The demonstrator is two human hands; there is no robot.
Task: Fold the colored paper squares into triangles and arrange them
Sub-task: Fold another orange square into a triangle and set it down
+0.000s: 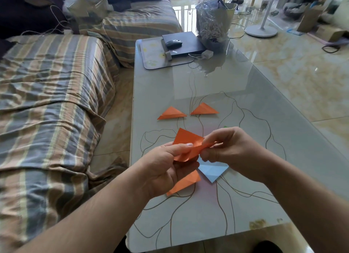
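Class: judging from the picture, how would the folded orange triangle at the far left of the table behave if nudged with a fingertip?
The orange triangle is thin paper, so probably very light. On the glossy table it would likely slide easily. Its upper layer looks slightly raised, so it may flex.

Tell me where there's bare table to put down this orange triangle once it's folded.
Bare glass runs right of the two folded orange triangles, and between them and the tray at the far end. Beneath the hands it is crowded with an orange sheet and a blue sheet.
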